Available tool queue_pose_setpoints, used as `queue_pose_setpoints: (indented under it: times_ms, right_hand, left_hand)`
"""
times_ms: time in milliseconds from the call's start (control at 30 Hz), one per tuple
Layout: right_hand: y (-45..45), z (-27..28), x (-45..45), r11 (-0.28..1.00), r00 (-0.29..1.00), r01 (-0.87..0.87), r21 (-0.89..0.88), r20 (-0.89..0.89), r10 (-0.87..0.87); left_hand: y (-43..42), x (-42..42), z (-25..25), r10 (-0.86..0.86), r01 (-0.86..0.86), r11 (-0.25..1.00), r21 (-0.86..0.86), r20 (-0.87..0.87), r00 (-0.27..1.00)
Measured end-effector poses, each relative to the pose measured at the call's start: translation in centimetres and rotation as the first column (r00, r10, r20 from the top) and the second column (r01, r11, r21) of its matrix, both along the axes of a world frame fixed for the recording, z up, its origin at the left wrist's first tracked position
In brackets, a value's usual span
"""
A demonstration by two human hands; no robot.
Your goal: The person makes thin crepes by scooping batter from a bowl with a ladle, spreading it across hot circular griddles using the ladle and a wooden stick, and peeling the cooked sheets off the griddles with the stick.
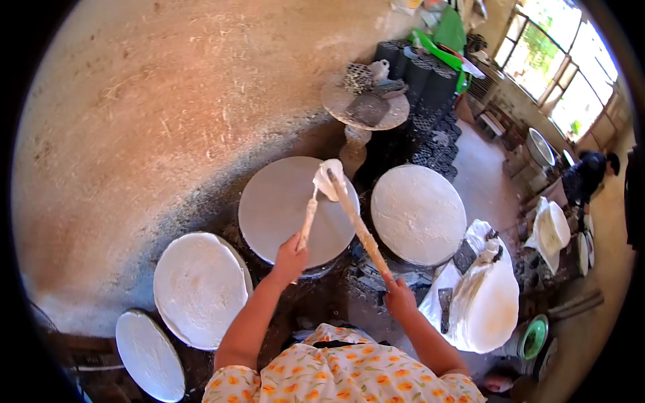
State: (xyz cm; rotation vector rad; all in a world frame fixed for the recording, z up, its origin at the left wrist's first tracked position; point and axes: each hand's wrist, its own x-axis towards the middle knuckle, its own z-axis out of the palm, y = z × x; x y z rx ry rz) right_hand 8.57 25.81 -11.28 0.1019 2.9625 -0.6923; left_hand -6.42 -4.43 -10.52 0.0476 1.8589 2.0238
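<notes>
My left hand (291, 258) is wrapped round the handle of a short tool (308, 218). My right hand (400, 298) grips the lower end of a long wooden stick (363, 235). The far ends of both meet at a white lump (328, 176), whose exact nature I cannot tell, over the back edge of a round grey-white surface (285, 208). Right of that surface lies a round white disc (418, 213), with a rough top. At the left are a thick white disc (200, 289) and a smaller tilted one (149, 356).
A round stand (390, 115) holds dark objects near stacked black perforated cylinders (430, 87). White discs on plastic (487, 305) lie at the right, beside a green-lined bucket (535, 337). A person in dark clothes (586, 178) is at the far right.
</notes>
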Motion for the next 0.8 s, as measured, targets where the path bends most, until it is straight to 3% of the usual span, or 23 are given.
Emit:
queue_pose_setpoints:
  times_ms: [33,67,100,167,300,333,400,467,500,533,567,633,700,767,800]
  right_hand:
    - [-0.5,-0.3,0.5,0.999,0.998,0.029,0.036,0.048,-0.031]
    - [-1.1,-0.5,0.8,0.996,0.994,0.053,0.073,0.094,-0.06]
    - [-2.0,0.1,1.1,0.996,0.993,0.081,0.044,0.088,-0.084]
    - [-3.2,1.1,1.4,0.994,0.993,0.113,-0.011,0.045,-0.112]
    - [-4.1,-0.8,2.7,0.965,0.984,0.141,-0.22,-0.073,-0.161]
    - [-4.1,-1.6,3.0,0.945,0.974,0.116,-0.306,-0.151,-0.169]
    - [-4.9,-1.1,3.0,0.942,0.967,0.117,-0.315,-0.181,-0.18]
    - [-5.5,-1.1,2.7,0.939,0.959,0.118,-0.324,-0.207,-0.192]
    - [-5.6,-1.2,2.2,0.932,0.963,0.144,-0.334,-0.17,-0.21]
    - [-5.7,-1.2,1.5,0.925,0.965,0.169,-0.341,-0.133,-0.225]
    - [-5.9,-1.3,0.3,0.926,0.966,0.167,-0.339,-0.132,-0.223]
    - [-6.4,-2.0,-3.1,0.941,0.976,0.155,-0.301,-0.099,-0.192]
    - [-6.7,-4.8,-7.3,0.911,0.982,0.115,-0.395,-0.094,-0.165]
    - [-9.4,-1.5,-11.5,0.845,0.975,0.221,-0.486,0.079,-0.21]
    - [-10.3,-1.3,-13.0,0.87,0.981,0.151,-0.469,-0.039,-0.192]
  left_hand:
    - [-1.2,-1.7,-2.6,-0.024,-0.179,0.922,-0.344,-0.511,0.859]
    - [-2.1,-2.9,-4.0,-0.228,-0.492,0.724,-0.484,-0.84,0.492]
    - [-3.0,-3.3,-2.4,-0.23,-0.482,0.734,-0.479,-0.843,0.487]
    - [-4.8,-3.7,4.2,-0.466,-0.308,0.479,-0.822,-0.536,0.704]
    - [-6.6,-5.1,10.1,-0.533,-0.388,0.376,-0.841,-0.539,0.652]
    - [-6.7,-5.0,11.4,-0.491,-0.446,0.417,-0.792,-0.609,0.623]
    - [-6.9,-5.0,12.5,-0.447,-0.498,0.454,-0.739,-0.673,0.589]
    - [-6.7,-5.0,12.8,-0.219,-0.587,0.705,-0.398,-0.909,0.354]
    - [-6.4,-4.2,13.3,-0.22,-0.586,0.705,-0.4,-0.908,0.356]
    - [-6.0,-2.9,13.8,0.061,-0.385,0.883,-0.268,-0.748,0.661]
    - [-6.0,-2.1,13.9,0.217,-0.245,0.969,-0.019,-0.4,0.89]
    - [-6.6,-1.4,13.2,0.219,-0.208,0.976,0.069,-0.314,0.924]
    - [-7.0,-0.8,12.4,0.205,-0.171,0.971,0.169,-0.21,0.956]
    - [-7.5,-0.4,10.9,0.188,-0.161,0.972,0.174,-0.153,0.97]
    - [-7.5,-0.3,10.2,0.181,-0.161,0.971,0.178,-0.103,0.978]
